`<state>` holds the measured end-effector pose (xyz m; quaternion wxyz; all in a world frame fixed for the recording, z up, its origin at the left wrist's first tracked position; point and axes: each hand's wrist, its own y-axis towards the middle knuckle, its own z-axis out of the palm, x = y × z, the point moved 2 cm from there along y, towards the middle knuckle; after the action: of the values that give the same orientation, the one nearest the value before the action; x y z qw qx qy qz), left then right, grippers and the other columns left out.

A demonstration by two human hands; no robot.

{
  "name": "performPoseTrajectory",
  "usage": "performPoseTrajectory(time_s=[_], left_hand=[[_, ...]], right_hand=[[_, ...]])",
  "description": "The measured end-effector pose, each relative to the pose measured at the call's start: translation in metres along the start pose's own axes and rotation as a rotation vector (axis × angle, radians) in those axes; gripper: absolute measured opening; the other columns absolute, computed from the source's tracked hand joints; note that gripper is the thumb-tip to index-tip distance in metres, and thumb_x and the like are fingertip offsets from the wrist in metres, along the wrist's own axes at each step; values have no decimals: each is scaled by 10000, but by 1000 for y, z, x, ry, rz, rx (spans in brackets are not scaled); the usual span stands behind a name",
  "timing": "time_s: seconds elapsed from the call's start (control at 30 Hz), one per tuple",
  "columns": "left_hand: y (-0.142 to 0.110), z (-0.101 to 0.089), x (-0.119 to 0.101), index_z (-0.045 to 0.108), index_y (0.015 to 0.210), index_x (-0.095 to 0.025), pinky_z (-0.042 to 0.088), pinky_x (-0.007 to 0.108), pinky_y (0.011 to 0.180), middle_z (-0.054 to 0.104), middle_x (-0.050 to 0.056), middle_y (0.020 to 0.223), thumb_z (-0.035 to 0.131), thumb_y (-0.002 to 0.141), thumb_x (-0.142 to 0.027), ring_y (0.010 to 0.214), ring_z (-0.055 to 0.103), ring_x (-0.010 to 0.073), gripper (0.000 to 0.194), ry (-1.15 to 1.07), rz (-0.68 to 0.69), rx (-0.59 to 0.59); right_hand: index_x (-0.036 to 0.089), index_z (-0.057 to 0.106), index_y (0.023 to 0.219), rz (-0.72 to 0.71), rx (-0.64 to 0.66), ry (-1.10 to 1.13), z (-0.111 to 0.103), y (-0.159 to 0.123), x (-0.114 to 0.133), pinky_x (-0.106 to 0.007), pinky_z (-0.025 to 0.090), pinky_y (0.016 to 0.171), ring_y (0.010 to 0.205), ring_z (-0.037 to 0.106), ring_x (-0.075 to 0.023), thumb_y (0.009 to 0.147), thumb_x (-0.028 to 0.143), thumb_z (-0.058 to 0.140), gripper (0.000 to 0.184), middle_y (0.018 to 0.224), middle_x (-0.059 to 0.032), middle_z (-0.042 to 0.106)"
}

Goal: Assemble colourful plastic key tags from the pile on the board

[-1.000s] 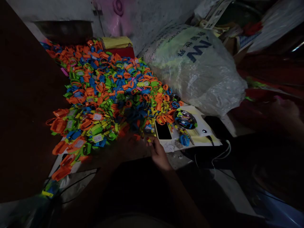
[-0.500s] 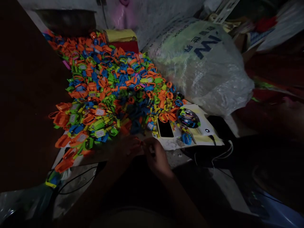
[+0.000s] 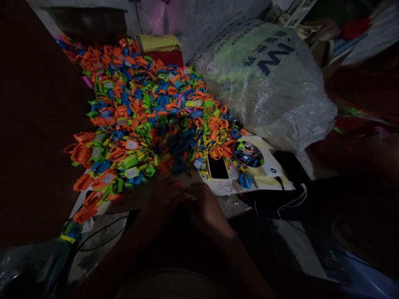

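My two hands meet low in front of me, at the near edge of the bench (image 3: 132, 202). My left hand (image 3: 160, 197) has its fingers narrow around a small orange piece (image 3: 178, 185), just short of the pile. My right hand (image 3: 207, 205) comes in beside it, fingers bent and their tips against the left ones; it is too dark to tell whether they grip anything too.

Beyond my hands spreads the pile (image 3: 146, 104) of plastic pieces, orange, blue and green, with yellow bits among them and dark shade over its near middle. Just past my right hand lies a phone (image 3: 218, 167), screen up and dark. Right of that, a round bowl (image 3: 261, 153) of small coloured parts stands on the paper (image 3: 264, 145), and a blue piece (image 3: 245, 181) lies nearer me. A big clear bag (image 3: 274, 99) bulges behind the bowl. At the pile's back sits a red box (image 3: 165, 57) with yellow on top.
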<state>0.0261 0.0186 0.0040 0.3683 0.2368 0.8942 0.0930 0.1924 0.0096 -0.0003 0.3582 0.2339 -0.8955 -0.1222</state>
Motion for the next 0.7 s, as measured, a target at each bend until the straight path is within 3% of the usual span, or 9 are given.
performPoseTrajectory(time_s=[0.13,0.33,0.5,0.6,0.7], left_hand=[[-5,-1,-3,653,928,-218,474,314,826,682,46,983,469,947,-329,943,616,197,217,-80,-76,186],[-11,-12,4,639,876,-220,476,281,676,691,23,847,481,911,-360,785,645,195,214,-89,-261,335],[-8,-30,15,680,844,-252,448,267,575,723,13,813,495,893,-388,707,665,214,235,-8,-371,330],[-8,-36,21,680,960,-254,494,297,689,723,39,951,499,901,-400,842,675,232,240,-7,-374,280],[-8,-38,21,668,1039,-253,498,324,840,684,62,1106,517,902,-403,1010,637,235,253,-54,-282,206]], right_hand=[[199,594,840,3,154,-237,3,-4,2,-292,360,649,735,566,-180,889,215,509,99,775,-37,642],[198,617,838,-55,227,-280,23,-9,4,-293,330,616,682,572,-173,891,271,516,136,717,-31,648],[204,608,904,-127,278,-159,28,-1,6,-310,404,739,824,574,-199,874,233,596,44,850,-41,665],[196,591,975,-123,221,-45,24,3,2,-318,420,774,863,563,-197,892,195,567,87,922,-49,662],[203,589,1049,-68,177,-19,18,6,-2,-327,425,785,873,572,-200,922,194,518,145,937,-56,665]])
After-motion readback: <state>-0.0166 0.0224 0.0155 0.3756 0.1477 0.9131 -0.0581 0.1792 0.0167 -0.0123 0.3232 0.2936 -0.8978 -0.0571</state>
